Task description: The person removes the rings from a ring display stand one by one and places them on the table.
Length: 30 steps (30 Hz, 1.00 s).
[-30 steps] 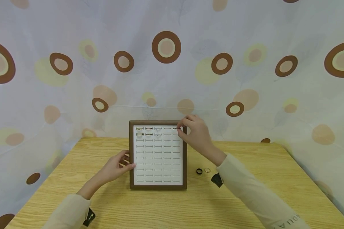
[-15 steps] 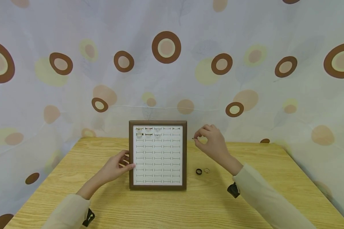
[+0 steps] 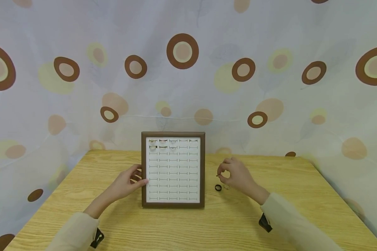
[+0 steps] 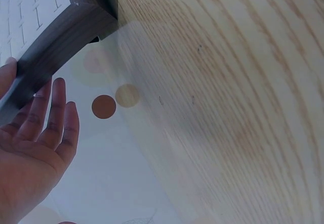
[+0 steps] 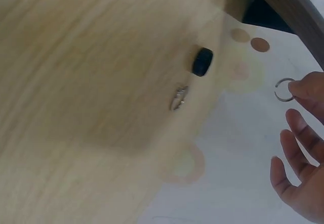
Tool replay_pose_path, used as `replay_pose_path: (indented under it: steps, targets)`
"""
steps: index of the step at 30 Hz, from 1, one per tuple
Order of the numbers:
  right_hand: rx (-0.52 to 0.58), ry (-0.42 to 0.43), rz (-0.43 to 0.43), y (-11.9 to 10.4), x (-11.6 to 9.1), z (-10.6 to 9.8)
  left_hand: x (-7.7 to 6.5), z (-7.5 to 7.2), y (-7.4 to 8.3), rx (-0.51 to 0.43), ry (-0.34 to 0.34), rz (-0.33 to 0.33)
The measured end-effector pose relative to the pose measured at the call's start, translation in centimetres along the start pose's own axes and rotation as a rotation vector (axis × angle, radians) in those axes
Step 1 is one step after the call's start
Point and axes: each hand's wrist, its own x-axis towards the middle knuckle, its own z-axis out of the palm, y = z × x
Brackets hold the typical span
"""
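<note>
A ring display board with a dark brown frame and white slotted face stands upright on the table. My left hand grips its left side, thumb on the front edge and the other fingers reaching behind. My right hand pinches a thin, plain ring between thumb and index finger, right of the board; the other fingers are spread. Below that hand, a wide black ring and a thin silver ring with an ornate band lie on the wood. Several rings sit in the board's top two rows, toward the left.
The light wooden table extends to both sides of the board. A pale curtain with brown and yellow circles hangs behind it. Black wrist straps show at the cuffs of both beige sleeves.
My right hand has come away from the board's top right slot with the thin ring pinched, moving right and down toward the two loose rings. The left hand and board have stayed put.
</note>
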Motion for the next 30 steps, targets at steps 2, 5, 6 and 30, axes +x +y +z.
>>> replay_pose_path:
  steps: [2, 5, 6, 30]
  targets:
    - [-0.002, -0.036, -0.015, 0.1, -0.3, 0.4, 0.0, 0.0, 0.0, 0.003, 0.000, -0.003]
    - [0.014, -0.082, -0.020, 0.2, -0.7, 0.8, 0.0, -0.1, 0.1, 0.001, -0.001, -0.004]
    - [0.023, -0.095, -0.026, 0.2, -0.8, 0.9, 0.0, -0.1, 0.1, 0.001, -0.001, -0.004]
    - [0.077, -0.329, -0.051, 0.0, -2.8, 2.8, -0.1, 0.0, -0.1, -0.013, -0.006, -0.009]
